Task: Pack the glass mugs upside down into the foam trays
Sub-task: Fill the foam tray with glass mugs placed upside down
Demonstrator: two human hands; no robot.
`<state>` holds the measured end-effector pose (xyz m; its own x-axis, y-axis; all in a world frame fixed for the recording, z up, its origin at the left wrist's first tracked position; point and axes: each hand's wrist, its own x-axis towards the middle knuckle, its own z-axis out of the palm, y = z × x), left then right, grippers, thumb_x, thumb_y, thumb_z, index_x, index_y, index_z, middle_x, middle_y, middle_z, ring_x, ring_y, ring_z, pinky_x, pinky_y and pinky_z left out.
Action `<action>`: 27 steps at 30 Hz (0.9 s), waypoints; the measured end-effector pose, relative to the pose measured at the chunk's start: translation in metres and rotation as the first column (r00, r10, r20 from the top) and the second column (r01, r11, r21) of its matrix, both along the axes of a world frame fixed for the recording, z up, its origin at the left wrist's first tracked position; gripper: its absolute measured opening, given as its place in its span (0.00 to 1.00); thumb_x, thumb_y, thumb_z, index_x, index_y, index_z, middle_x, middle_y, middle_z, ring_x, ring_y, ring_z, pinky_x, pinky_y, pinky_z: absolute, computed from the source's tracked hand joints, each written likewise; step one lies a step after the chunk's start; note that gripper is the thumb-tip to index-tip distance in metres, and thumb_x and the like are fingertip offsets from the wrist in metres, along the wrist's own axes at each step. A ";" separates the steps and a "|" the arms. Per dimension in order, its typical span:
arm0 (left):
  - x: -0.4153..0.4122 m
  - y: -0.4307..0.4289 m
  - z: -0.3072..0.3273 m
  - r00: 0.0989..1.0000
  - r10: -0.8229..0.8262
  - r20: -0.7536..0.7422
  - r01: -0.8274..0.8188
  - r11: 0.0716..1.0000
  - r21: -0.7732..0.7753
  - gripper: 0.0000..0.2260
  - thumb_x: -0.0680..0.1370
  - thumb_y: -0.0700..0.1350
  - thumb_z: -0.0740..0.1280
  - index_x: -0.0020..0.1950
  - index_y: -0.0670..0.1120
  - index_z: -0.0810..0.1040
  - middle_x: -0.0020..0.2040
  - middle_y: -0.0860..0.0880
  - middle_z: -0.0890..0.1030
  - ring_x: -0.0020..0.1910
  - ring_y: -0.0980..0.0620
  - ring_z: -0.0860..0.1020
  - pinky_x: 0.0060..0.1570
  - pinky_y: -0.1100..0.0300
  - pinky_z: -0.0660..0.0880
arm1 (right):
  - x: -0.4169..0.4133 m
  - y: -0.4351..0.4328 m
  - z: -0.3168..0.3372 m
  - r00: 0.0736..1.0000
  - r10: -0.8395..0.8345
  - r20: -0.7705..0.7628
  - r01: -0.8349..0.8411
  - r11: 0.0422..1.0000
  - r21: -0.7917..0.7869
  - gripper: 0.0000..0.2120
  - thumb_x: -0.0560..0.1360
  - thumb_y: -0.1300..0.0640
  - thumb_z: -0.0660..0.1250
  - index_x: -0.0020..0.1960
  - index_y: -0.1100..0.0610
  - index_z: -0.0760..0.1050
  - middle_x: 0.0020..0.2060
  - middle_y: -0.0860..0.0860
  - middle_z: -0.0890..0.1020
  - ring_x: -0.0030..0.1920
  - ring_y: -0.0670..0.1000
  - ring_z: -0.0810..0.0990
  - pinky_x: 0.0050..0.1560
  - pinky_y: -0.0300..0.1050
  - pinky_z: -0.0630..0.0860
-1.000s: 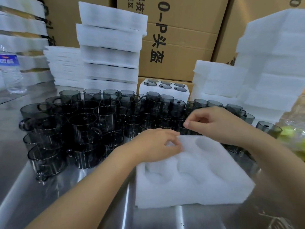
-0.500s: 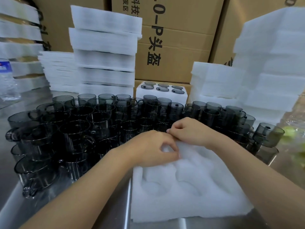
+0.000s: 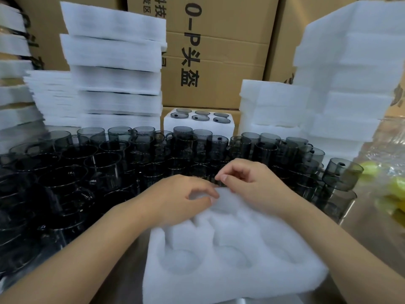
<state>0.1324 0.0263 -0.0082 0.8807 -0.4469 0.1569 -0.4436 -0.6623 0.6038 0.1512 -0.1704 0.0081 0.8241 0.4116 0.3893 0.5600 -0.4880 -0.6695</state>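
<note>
An empty white foam tray [image 3: 230, 260] with round pockets lies on the metal table right in front of me. My left hand [image 3: 175, 200] rests on its far left part, thumb and fingers curled round a bit of foam beside a pocket. My right hand [image 3: 252, 185] sits at the tray's far edge, its curled fingers pinching the foam there. Just behind the tray stand several dark smoked-glass mugs [image 3: 105, 163], packed close together and stretching left and right. One mug [image 3: 339, 176] sits stacked on another at the right end.
A filled foam tray [image 3: 199, 126] with mug bottoms showing stands behind the mugs. Tall stacks of foam trays rise at the back left [image 3: 114, 62] and right [image 3: 350, 84], with cardboard boxes [image 3: 219, 73] behind. A clear bag with yellow-green things [image 3: 394, 189] lies at the right.
My right hand came down from above the mugs to the tray's far edge, close to my left hand. The view moved nearer to the tray.
</note>
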 end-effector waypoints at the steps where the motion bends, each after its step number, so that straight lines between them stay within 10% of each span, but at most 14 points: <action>1: 0.001 0.000 0.000 1.000 -0.006 -0.007 0.006 1.000 -0.013 0.11 0.71 0.59 0.60 0.51 0.69 0.77 0.62 0.69 0.75 0.52 0.68 0.77 0.41 0.66 0.75 | 0.001 0.000 -0.001 0.999 -0.020 0.046 0.021 1.000 -0.007 0.07 0.75 0.60 0.67 0.42 0.51 0.81 0.40 0.45 0.79 0.35 0.40 0.73 0.39 0.29 0.69; 8: -0.001 0.002 -0.002 1.000 0.024 0.012 -0.025 0.998 0.054 0.10 0.73 0.60 0.60 0.52 0.69 0.77 0.56 0.78 0.71 0.60 0.69 0.72 0.65 0.60 0.69 | 0.028 -0.029 -0.004 0.766 -0.458 0.451 0.523 0.852 -0.022 0.17 0.74 0.64 0.62 0.61 0.56 0.76 0.59 0.52 0.73 0.51 0.51 0.74 0.54 0.41 0.67; 12: -0.003 0.001 -0.001 0.999 0.035 0.002 -0.035 0.999 0.041 0.10 0.72 0.61 0.60 0.50 0.70 0.77 0.56 0.78 0.71 0.62 0.69 0.71 0.67 0.58 0.68 | 0.045 -0.049 -0.010 0.591 -0.603 0.536 0.771 0.618 -0.155 0.22 0.74 0.61 0.62 0.68 0.55 0.71 0.69 0.59 0.68 0.64 0.63 0.67 0.60 0.59 0.63; 17: -0.006 -0.002 0.005 1.000 0.026 -0.010 -0.026 0.999 0.024 0.08 0.77 0.54 0.64 0.49 0.66 0.80 0.61 0.73 0.72 0.54 0.67 0.78 0.54 0.64 0.76 | 0.060 -0.061 -0.013 0.593 -0.622 0.511 0.802 0.514 -0.305 0.21 0.78 0.47 0.61 0.69 0.49 0.70 0.70 0.58 0.65 0.65 0.64 0.64 0.63 0.60 0.60; 27: -0.012 -0.002 0.007 0.999 0.040 0.032 -0.042 0.997 0.064 0.09 0.78 0.53 0.63 0.51 0.62 0.82 0.64 0.70 0.72 0.56 0.71 0.74 0.56 0.68 0.73 | 0.049 -0.059 -0.004 0.626 -0.537 0.565 0.726 0.666 -0.172 0.10 0.75 0.57 0.68 0.55 0.60 0.79 0.58 0.59 0.76 0.55 0.64 0.74 0.53 0.56 0.69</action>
<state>0.1205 0.0243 -0.0012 0.8935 -0.4209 0.1564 -0.4334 -0.7171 0.5458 0.2000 -0.2297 0.0042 0.7041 0.0334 0.7093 0.1868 -0.9724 -0.1397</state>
